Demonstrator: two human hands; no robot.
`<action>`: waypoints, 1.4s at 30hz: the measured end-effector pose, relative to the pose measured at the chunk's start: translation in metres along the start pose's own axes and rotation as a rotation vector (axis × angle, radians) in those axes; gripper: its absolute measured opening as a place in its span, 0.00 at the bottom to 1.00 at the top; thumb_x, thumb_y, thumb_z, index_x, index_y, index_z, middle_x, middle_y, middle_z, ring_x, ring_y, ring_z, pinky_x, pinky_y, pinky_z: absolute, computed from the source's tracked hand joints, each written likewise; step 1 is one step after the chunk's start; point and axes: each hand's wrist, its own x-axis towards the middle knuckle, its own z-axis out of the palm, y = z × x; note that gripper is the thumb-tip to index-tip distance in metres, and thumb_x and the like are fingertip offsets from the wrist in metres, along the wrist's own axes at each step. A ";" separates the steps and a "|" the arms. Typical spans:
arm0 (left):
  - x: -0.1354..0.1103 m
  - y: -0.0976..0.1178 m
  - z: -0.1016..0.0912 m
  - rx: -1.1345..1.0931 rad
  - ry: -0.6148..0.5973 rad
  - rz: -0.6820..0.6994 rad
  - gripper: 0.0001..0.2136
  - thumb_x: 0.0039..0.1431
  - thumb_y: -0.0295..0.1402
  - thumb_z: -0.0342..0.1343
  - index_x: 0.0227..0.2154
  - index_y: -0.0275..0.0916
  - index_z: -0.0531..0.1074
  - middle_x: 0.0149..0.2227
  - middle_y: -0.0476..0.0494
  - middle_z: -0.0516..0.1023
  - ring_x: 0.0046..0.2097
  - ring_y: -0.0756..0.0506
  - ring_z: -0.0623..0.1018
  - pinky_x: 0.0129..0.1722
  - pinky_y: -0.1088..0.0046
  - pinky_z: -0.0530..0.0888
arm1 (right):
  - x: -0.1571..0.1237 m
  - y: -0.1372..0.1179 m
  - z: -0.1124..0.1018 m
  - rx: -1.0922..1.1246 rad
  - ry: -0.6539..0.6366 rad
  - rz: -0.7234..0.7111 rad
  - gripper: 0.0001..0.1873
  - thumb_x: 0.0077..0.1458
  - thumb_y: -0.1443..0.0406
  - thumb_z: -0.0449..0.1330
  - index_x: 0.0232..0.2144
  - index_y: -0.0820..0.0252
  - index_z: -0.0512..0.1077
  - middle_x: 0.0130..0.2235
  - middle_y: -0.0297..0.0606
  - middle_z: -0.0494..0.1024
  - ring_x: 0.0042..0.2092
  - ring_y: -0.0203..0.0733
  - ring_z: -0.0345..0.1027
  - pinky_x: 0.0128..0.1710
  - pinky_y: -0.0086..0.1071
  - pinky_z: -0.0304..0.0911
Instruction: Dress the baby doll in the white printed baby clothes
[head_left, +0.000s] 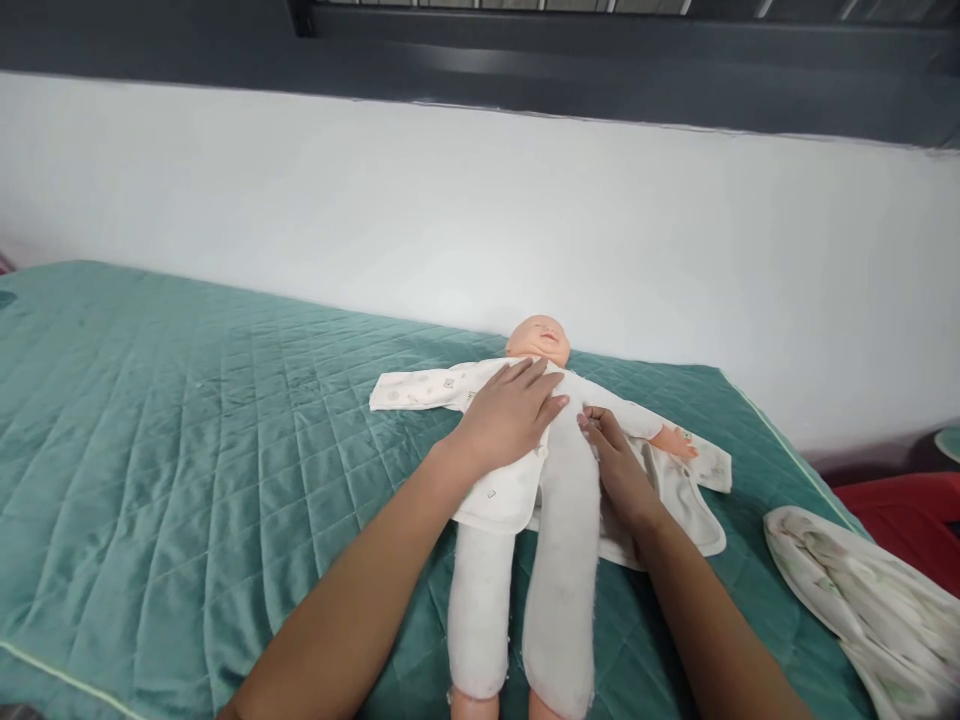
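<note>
As the left hand (514, 415) lies flat on the shirt (502, 505), grip unclenched, the right hand (611, 450), grip state unclear, curls at the side of the doll (566, 490), which lies face-up on the green quilt (225, 430).

Doll's legs (559, 590) cut off below (crumpled cloth (862, 600), too, at right edge)
</note>
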 end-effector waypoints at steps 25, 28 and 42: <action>-0.131 0.072 0.018 -0.071 0.353 -0.438 0.13 0.69 0.36 0.46 0.33 0.41 0.74 0.41 0.45 0.78 0.46 0.43 0.75 0.53 0.61 0.70 | 0.007 0.012 0.006 0.029 0.018 -0.107 0.23 0.53 0.43 0.57 0.38 0.52 0.66 0.30 0.29 0.69 0.33 0.40 0.64 0.36 0.34 0.59; -0.129 0.080 0.013 -0.032 0.268 -0.443 0.14 0.69 0.36 0.47 0.31 0.41 0.74 0.38 0.47 0.79 0.43 0.44 0.74 0.51 0.61 0.69 | 0.008 0.013 0.005 0.028 0.001 -0.119 0.23 0.53 0.43 0.57 0.38 0.53 0.66 0.29 0.28 0.69 0.33 0.40 0.63 0.35 0.33 0.58; 0.034 0.107 -0.002 0.203 0.033 -0.062 0.12 0.67 0.31 0.47 0.48 0.39 0.72 0.51 0.41 0.76 0.54 0.42 0.73 0.54 0.64 0.69 | 0.006 0.007 0.000 -0.010 0.006 -0.272 0.14 0.55 0.54 0.55 0.40 0.55 0.70 0.40 0.41 0.77 0.46 0.51 0.68 0.46 0.42 0.62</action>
